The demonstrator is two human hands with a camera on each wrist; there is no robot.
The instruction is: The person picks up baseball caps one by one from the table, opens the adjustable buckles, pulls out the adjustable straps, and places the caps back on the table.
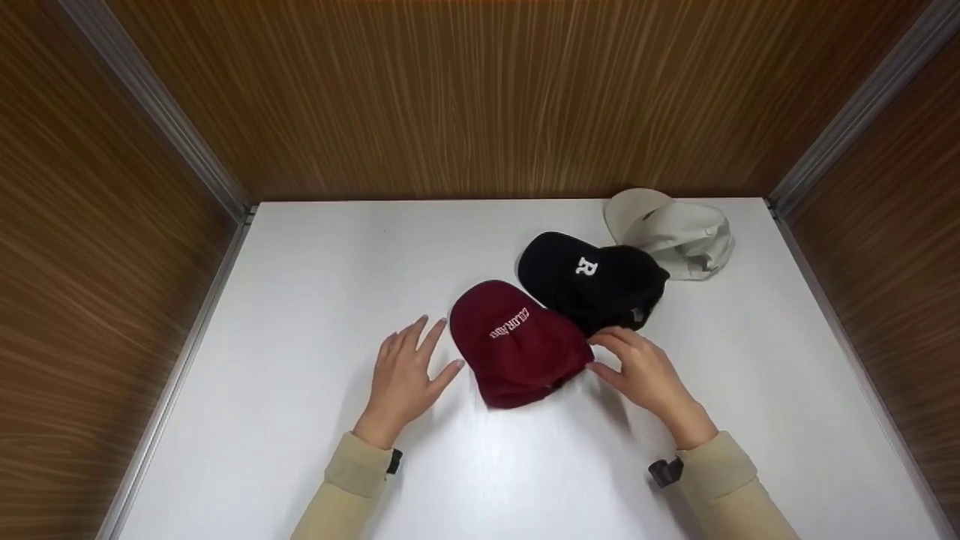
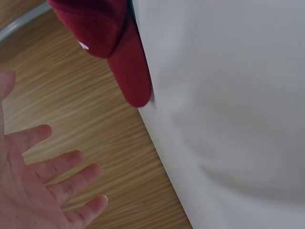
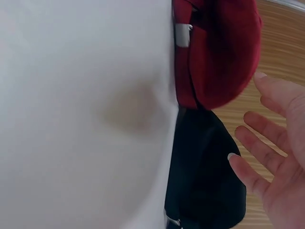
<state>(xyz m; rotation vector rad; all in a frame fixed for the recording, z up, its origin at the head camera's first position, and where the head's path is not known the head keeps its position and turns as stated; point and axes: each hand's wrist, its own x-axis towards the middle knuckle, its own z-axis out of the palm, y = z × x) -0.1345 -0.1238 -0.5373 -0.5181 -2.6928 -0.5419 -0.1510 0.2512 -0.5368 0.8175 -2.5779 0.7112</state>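
Observation:
A dark red baseball cap (image 1: 517, 352) with white lettering lies on the white table, its brim toward the upper left. To its left is my left hand (image 1: 405, 371), fingers spread and apart from the brim; the left wrist view shows the same hand (image 2: 47, 176) holding nothing. At the cap's right end is my right hand (image 1: 637, 367), thumb and fingers parted close to the crown. In the right wrist view that hand (image 3: 281, 138) has its thumb tip at the red fabric; whether it touches cannot be told. A black cap (image 1: 600, 281) with a white R lies just behind.
A cream cap (image 1: 686, 232) lies at the back right, beside the black cap. Wood-grain panels (image 1: 480, 97) wall the white table (image 1: 315, 270) at the back and both sides, with metal rails (image 1: 180, 135) in the corners.

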